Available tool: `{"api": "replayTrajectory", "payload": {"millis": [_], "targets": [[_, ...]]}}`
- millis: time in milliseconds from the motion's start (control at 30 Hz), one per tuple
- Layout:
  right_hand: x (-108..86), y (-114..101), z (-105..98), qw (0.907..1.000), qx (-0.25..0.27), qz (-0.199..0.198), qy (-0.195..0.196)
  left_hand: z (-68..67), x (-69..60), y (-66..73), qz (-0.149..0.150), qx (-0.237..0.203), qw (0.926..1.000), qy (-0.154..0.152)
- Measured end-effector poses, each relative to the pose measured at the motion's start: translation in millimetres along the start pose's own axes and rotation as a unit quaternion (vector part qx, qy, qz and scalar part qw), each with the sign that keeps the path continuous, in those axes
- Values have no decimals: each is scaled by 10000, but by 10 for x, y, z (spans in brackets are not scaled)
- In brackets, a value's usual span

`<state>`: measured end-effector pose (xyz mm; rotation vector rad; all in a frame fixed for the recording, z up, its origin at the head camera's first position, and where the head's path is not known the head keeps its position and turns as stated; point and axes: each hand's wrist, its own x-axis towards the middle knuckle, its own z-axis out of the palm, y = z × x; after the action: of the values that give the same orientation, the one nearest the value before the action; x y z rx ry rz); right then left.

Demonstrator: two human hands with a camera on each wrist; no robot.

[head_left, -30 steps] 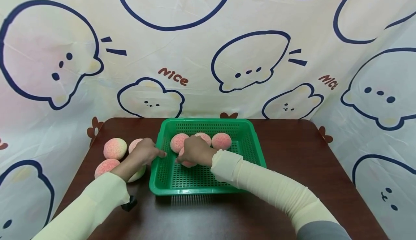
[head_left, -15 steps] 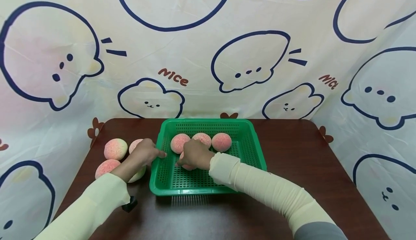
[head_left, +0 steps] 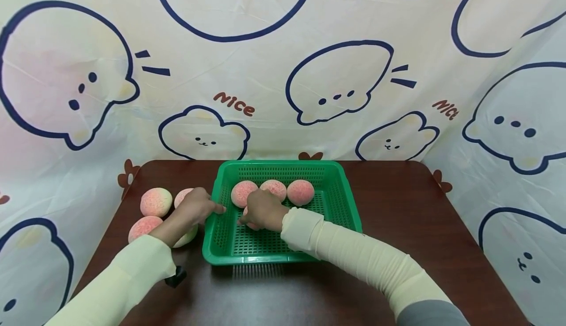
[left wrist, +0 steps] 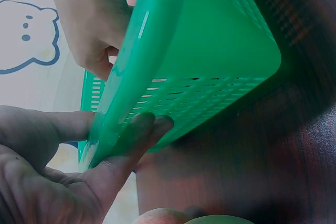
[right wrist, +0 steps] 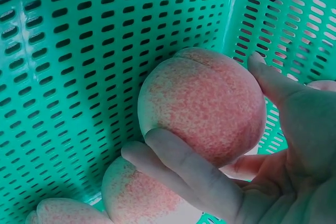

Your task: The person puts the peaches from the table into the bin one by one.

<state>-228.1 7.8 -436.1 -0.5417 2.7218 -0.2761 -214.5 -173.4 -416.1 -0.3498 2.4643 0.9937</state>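
Observation:
My left hand (head_left: 196,208) pinches the left rim of a green perforated basket (head_left: 283,259), with its thumb and fingers on either side of the wall in the left wrist view. Inside the basket, my right hand (head_left: 267,210) grips a pink and pale-green peach (right wrist: 205,106), with thumb and fingers around it. From the head view most of this peach is covered by the hand. Behind it lie three other peaches in a row: a left one (head_left: 244,194), a middle one (head_left: 275,188) and a right one (head_left: 300,192).
Left of the basket, several peaches sit on the dark wooden table (head_left: 398,218): one at the back (head_left: 156,202), one nearer (head_left: 145,228), and others partly behind my left hand. A printed cartoon curtain (head_left: 265,70) hangs behind and beside the table.
My right wrist and sleeve have shifted slightly left, with the hand still on the peach. My left hand and the basket stay in place.

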Motion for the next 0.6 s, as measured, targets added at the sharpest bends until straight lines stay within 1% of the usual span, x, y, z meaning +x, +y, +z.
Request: {"api": "replayTrajectory", "payload": {"millis": [233,467,600], "targets": [[-3,-11,1,10000,-3,19,-56,-8,1,13,32,-16,10000,10],[-11,-23,28,9980,-624,2,103,-8,-11,12,30,-16,10000,-11],[-30,-15,23,9982,-566,-157,105,-11,-24,16,46,15,10000,18]]}}
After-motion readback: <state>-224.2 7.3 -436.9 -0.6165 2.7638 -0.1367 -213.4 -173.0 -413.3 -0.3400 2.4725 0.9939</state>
